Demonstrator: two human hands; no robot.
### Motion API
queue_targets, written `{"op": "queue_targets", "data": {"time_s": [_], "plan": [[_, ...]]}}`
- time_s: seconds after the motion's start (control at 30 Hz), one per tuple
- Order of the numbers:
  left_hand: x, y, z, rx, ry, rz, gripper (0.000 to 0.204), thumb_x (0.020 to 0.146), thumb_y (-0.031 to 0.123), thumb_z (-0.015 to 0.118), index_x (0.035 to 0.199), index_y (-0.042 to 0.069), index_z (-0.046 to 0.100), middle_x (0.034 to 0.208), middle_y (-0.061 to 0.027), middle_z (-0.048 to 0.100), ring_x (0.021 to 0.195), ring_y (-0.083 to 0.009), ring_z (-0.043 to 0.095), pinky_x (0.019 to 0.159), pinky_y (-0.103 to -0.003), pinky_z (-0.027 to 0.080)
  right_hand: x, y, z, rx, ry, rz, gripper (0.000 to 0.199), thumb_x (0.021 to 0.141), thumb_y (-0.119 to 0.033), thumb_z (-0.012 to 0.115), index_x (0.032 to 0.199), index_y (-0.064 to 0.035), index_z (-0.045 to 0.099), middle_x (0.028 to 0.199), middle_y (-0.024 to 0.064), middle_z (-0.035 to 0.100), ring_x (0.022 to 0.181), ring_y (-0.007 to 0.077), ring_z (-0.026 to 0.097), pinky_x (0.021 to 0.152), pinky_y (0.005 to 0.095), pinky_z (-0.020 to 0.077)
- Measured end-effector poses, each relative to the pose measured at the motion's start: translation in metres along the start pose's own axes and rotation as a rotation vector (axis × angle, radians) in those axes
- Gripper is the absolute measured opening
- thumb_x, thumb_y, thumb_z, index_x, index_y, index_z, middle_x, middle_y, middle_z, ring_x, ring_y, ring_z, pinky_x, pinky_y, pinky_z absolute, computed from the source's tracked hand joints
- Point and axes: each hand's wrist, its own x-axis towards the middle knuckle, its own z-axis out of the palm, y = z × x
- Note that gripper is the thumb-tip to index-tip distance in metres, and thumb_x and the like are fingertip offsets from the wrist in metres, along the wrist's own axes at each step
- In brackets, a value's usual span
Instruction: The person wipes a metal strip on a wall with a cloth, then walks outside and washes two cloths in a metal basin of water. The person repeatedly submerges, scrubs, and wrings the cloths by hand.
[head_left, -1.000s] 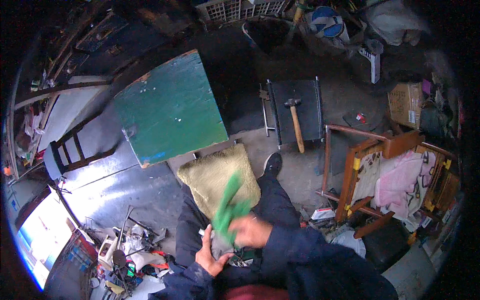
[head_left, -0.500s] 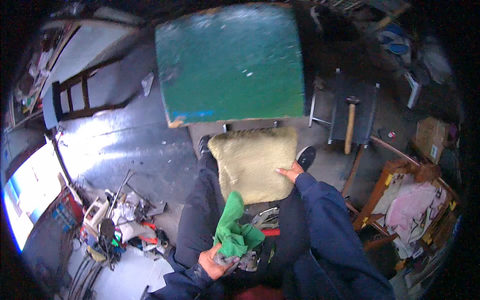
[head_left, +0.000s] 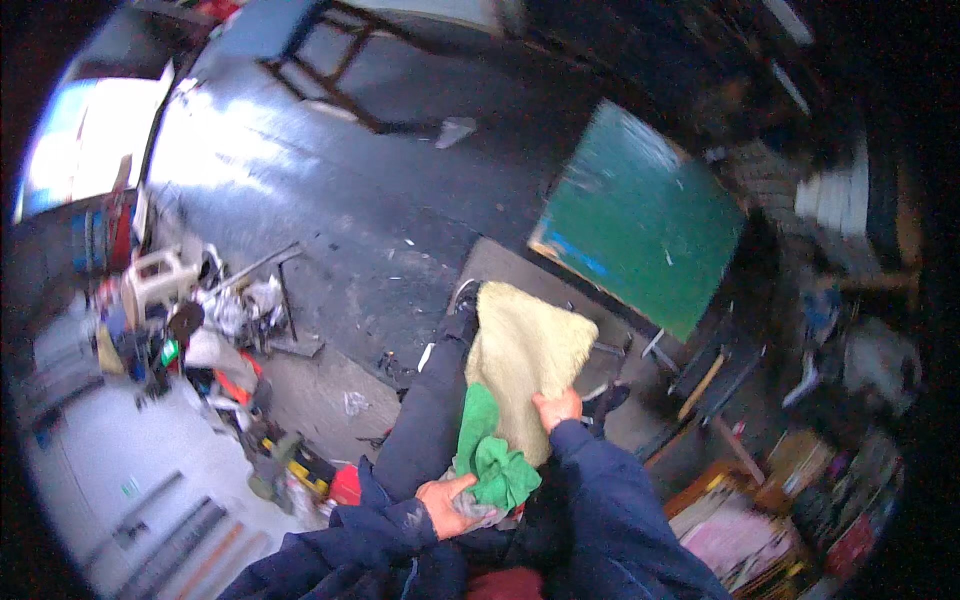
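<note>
The pale yellow pad point(head_left: 518, 350), soft and fleecy-looking with rounded corners, stands out beyond both hands, its near right edge pinched by the right hand point(head_left: 558, 408). It slants and sags in a broad fold to the left of that grip. The green cloth point(head_left: 505, 473) lies crumpled just right of the left hand point(head_left: 445, 507), which grips its lower part; one limp strip reaches forward over the pad's near left side. Greyish cloth point(head_left: 484, 515) bunches under the green, against the left fingers.

Left hand point(head_left: 446, 507): green cloth point(head_left: 502, 474). Right hand point(head_left: 560, 408): yellow pad point(head_left: 520, 350).
</note>
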Motion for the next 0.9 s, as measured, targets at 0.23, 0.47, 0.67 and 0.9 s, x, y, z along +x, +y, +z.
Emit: {"op": "queue_targets", "data": {"time_s": [0.23, 0.47, 0.67, 0.9], "plan": [[-0.008, -0.014, -0.003, -0.052, 0.091, 0.033, 0.048, 0.082, 0.052, 0.076, 0.114, 0.019, 0.065, 0.094, -0.0171, 0.072, 0.090, -0.0392, 0.071, 0.079, -0.047, 0.057, -0.019, -0.012, -0.041, -0.057, -0.098, -0.140, 0.049, 0.070, -0.022, 0.084, 0.111, 0.0021, 0.071, 0.107, 0.0173, 0.075, 0.098, 0.0314, 0.072, 0.090, 0.0418, 0.0555], [-0.052, -0.015, -0.062, -0.119, 0.199, 0.213, 0.062, 0.079, 0.053, 0.077, 0.127, 0.016, 0.064, 0.091, -0.0188, 0.073, 0.087, -0.0419, 0.070, 0.079, -0.051, 0.055, -0.047, -0.072, -0.049, -0.250, -0.194, -0.438, 0.063, 0.069, -0.029, 0.088, 0.121, -0.0014, 0.067, 0.114, 0.0194, 0.074, 0.107, 0.0333, 0.071, 0.092, 0.0410, 0.0551], [-0.140, -0.020, -0.060, -0.279, 0.510, 0.321, 0.062, 0.077, 0.053, 0.077, 0.126, 0.017, 0.065, 0.094, -0.0175, 0.074, 0.090, -0.0398, 0.071, 0.081, -0.049, 0.056, -0.118, -0.193, -0.067, -0.388, -0.272, -0.724, 0.078, 0.065, -0.035, 0.091, 0.128, -0.0013, 0.062, 0.120, 0.0214, 0.071, 0.112, 0.0330, 0.069, 0.094, 0.0416, 0.0541], [-0.175, -0.049, 0.026, -0.530, 0.796, 0.274, 0.060, 0.077, 0.046, 0.078, 0.126, 0.013, 0.065, 0.090, -0.0104, 0.074, 0.086, -0.0328, 0.072, 0.076, -0.044, 0.056, -0.212, -0.291, -0.059, -0.559, -0.343, -1.086, 0.062, 0.069, -0.011, 0.083, 0.124, 0.0048, 0.059, 0.113, 0.0158, 0.071, 0.100, 0.0266, 0.068, 0.092, 0.0393, 0.0533]]}}
